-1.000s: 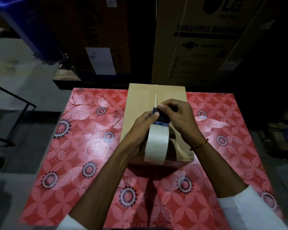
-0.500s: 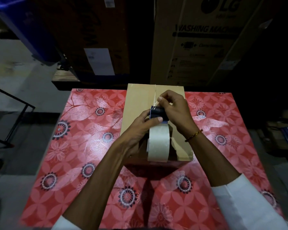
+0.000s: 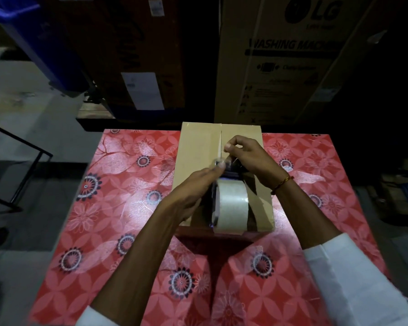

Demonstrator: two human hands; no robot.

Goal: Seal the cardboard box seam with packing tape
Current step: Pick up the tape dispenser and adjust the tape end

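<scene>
A plain cardboard box lies on the red flowered table, its centre seam running away from me. Above the box's near half hangs a tape dispenser with a pale roll of packing tape. My left hand grips the dispenser from the left, thumb up by its dark front end. My right hand is over the seam, fingertips pinched at the tape's free end above the dispenser's front. The tape end itself is blurred and hard to make out.
The table with a red floral cover extends on both sides of the box. Behind it stand a large LG washing machine carton and darker cartons. A black metal frame stands on the floor at the left.
The dispenser has tilted and shifted slightly right. My right fingers have lifted a little further from its front end, pinching at the tape. The left hand stays on the dispenser.
</scene>
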